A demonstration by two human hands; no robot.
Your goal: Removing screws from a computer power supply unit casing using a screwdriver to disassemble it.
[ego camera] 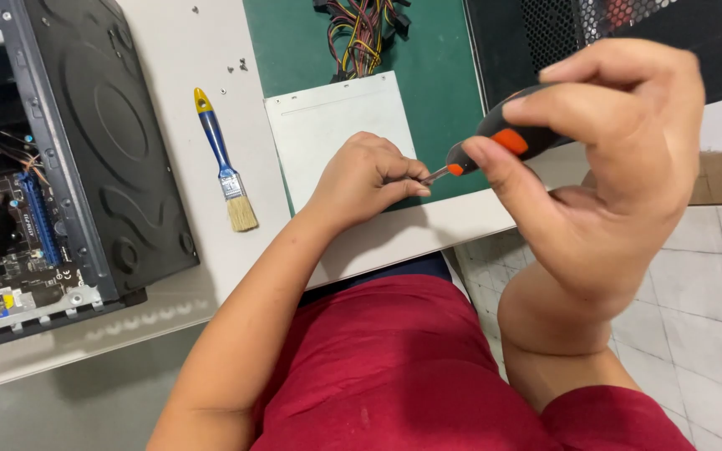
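Observation:
My right hand [607,167] grips a screwdriver [499,138] with a black and orange handle, held up close to the camera. Its metal tip points left toward my left hand [365,179]. The left hand's fingers are pinched together at the tip, perhaps on something small; I cannot make it out. Below the left hand lies a grey metal power supply box [327,125] on a green mat [428,67]. A bundle of coloured cables [361,33] runs from the box's far side.
An open computer case [85,150] with a motherboard [2,242] lies at the left of the white table [177,50]. A blue-handled paintbrush [223,163] rests between case and mat. Small screws [240,65] lie near the mat's far corner. Tiled floor [712,276] shows at right.

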